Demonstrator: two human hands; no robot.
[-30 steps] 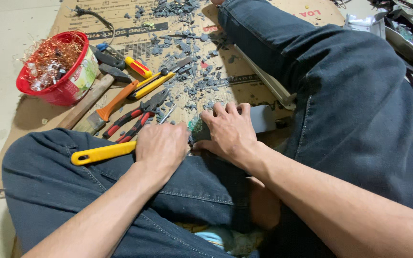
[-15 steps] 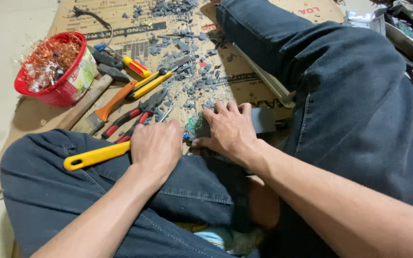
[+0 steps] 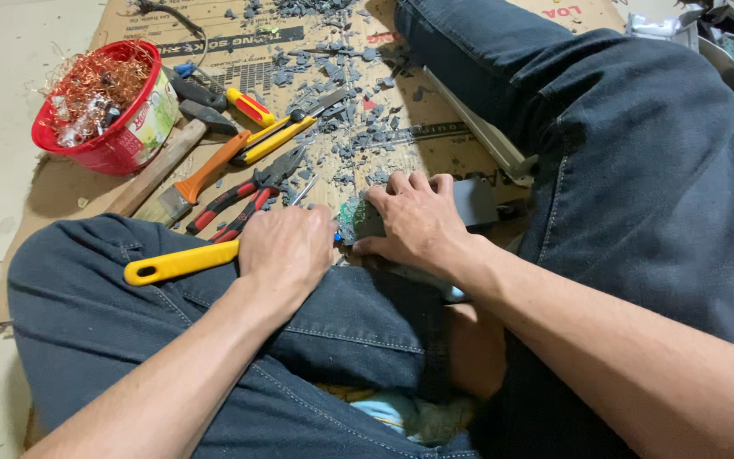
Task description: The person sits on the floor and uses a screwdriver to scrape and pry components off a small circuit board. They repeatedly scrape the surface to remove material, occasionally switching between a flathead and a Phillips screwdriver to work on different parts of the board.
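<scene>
Gripping yellow-handled tool [image 3: 180, 262] beside cardboard edge [image 3: 10, 280]

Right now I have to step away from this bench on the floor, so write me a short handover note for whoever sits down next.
Left hand: closed around a yellow-handled tool resting across the left thigh, tip hidden under the hand.
Right hand: pressed flat on a grey plastic casing with a green circuit board at its edge, on the cardboard sheet.
Done: grey plastic fragments litter the cardboard; the red bowl holds copper wire.
Left: casing not yet fully apart. Pliers, brush and hammer lie close by.
</scene>
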